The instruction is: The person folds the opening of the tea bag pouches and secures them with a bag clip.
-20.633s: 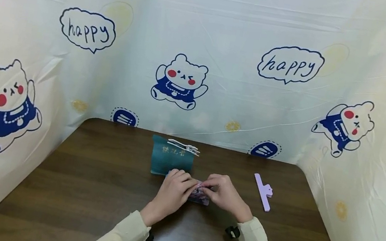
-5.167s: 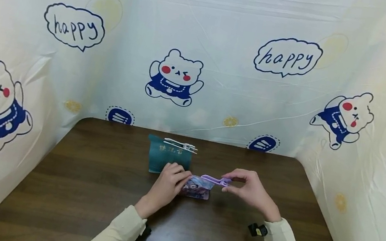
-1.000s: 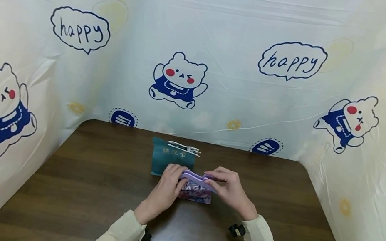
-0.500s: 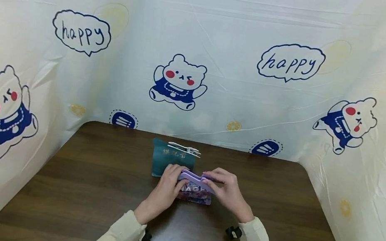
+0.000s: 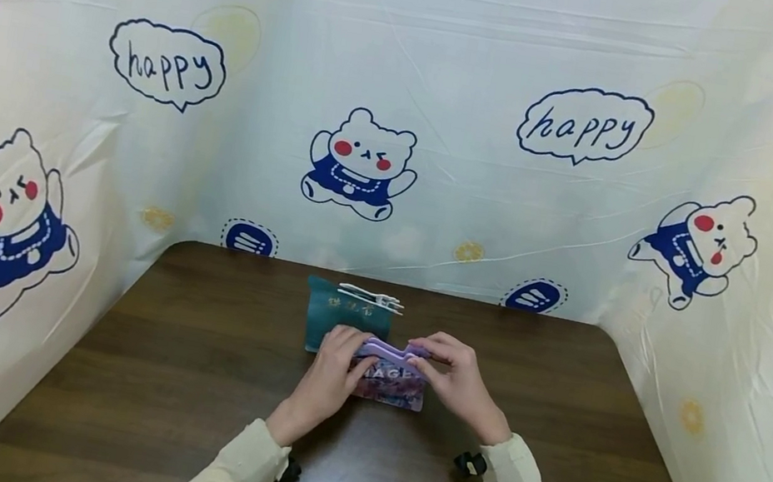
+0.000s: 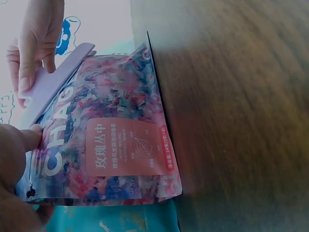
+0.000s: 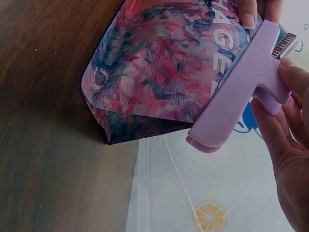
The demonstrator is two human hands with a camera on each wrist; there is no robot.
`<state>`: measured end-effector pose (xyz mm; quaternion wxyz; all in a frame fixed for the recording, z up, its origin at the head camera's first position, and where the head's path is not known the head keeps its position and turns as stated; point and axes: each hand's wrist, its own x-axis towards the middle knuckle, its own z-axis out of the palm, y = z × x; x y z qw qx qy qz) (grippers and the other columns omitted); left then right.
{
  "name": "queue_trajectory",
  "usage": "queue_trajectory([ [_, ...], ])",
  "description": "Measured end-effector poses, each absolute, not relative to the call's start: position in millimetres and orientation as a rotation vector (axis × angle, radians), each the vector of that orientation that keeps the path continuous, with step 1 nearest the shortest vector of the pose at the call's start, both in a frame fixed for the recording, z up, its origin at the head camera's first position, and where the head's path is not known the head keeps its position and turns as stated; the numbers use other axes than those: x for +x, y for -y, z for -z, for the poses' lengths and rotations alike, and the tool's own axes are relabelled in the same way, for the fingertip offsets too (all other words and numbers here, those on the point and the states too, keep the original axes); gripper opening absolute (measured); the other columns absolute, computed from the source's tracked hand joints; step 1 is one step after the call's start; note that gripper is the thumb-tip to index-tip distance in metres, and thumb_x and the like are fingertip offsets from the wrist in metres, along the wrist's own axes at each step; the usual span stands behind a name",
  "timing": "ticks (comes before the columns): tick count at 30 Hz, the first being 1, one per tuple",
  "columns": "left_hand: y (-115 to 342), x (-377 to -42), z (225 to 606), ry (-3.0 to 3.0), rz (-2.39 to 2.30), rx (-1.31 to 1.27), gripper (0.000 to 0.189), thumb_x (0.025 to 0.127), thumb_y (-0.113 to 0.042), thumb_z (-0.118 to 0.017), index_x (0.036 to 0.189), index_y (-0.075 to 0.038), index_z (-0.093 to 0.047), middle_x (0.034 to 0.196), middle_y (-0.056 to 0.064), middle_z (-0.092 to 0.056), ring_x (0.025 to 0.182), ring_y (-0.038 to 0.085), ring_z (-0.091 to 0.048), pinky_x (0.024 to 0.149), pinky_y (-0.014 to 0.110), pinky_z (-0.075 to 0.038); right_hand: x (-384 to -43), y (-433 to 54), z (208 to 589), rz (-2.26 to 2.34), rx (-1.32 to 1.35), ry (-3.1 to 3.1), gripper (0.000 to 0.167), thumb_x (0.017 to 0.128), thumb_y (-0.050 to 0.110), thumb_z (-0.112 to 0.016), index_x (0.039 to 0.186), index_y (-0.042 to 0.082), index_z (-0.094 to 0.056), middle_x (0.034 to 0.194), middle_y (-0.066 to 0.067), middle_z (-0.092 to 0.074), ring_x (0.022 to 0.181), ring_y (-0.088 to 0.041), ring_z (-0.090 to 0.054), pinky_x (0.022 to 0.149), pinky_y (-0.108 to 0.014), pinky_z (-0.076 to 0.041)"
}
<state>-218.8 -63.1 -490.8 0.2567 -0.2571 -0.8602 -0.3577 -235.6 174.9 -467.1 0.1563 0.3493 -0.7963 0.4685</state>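
A pink and blue patterned tea bag [image 6: 116,101] stands upright on the table in front of the person. My left hand [image 5: 326,375] pinches its top left corner between thumb and fingers. Across its top edge lies a purple sealing clip [image 7: 236,96], spanning the right part of the edge. My right hand [image 5: 461,381] pinches the clip's grip tabs between thumb and fingers. In the head view, the left hand covers the bag's left side.
Close behind stands a teal bag [image 5: 344,319] with a white clip [image 5: 371,298] along its top. The brown wooden table [image 5: 183,377] stretches to a patterned cloth backdrop [image 5: 458,75].
The purple clip lay on the table at right at first, then was held beside the tea bag. Now it sits across the bag's top edge. Over the last second the hands barely move.
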Motion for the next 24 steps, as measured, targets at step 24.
queue_trajectory([
  [24,69.0,-215.8,492.6,2.298,0.957,-0.715,0.029,0.086,-0.021,-0.083,0.11,-0.009,-0.072,0.105,0.002,-0.068,0.099,0.016,-0.059,0.086,0.034,-0.057,-235.5,-184.9,470.5,-1.335,0.988,2.366,0.032,0.091,0.001,-0.073,0.122,0.01,-0.073,0.108,-0.001,-0.069,0.099,-0.017,-0.068,0.086,-0.034,-0.059],
])
